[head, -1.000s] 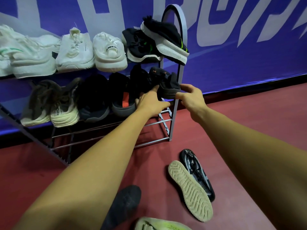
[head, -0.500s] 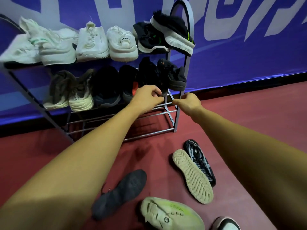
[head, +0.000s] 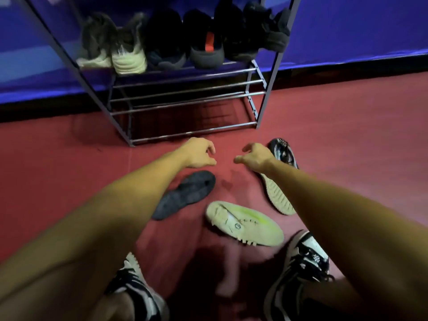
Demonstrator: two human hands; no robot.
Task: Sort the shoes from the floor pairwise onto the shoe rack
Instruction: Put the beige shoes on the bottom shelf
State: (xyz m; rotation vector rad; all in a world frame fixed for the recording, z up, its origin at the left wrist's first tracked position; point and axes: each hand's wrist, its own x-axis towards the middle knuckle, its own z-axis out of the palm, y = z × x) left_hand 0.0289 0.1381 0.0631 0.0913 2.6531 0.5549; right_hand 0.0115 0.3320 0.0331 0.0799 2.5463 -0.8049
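Six shoes sit on the one shelf of the shoe rack (head: 270, 89) that I can see from my feed. A grey-and-cream pair (head: 128, 52) is at the left end. Four black shoes (head: 165, 40) run from it to the right post, one of them showing a red-orange insole (head: 209, 44).

Four more shoes lie on the red floor (head: 347, 135) in front of the rack. A dark grey shoe (head: 185, 193) lies sole up beside the left forearm. A pale shoe with a yellow-green sole (head: 243, 224) lies nearer the person's black-and-white sneakers (head: 305, 258). A tan-soled shoe (head: 276, 195) lies sole up under the right forearm, with a black patterned shoe (head: 282, 150) just beyond it.

The left hand (head: 199, 154) and the right hand (head: 254, 156) hang close together above the floor, fingers loosely curled, holding nothing.

Half a second ago both hands were up at the right end of that shelf, beside the last black shoe. They have since dropped to the floor. The view has also tipped down, so the top shelf with the white shoes is now out of frame.
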